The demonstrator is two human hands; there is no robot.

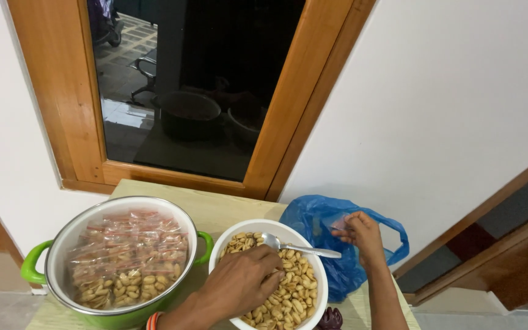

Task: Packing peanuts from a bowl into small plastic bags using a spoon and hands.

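A white bowl (224,244) full of shelled peanuts (294,293) stands on the small table, with a metal spoon (300,248) lying across its far side. My left hand (242,282) rests palm down in the bowl. Its fingers curl into the peanuts, just below the spoon's bowl, and what they hold is hidden. My right hand (362,235) is at the mouth of a blue plastic bag (313,223) to the right of the bowl. Its fingertips pinch a small pale plastic piece (339,225).
A green-handled metal pot (35,263) at the left holds several small sealed packets of peanuts (129,256). The pale wooden table (215,205) stands against a white wall under a wood-framed dark window (203,91). A dark purple object (330,319) sits at the table's front edge.
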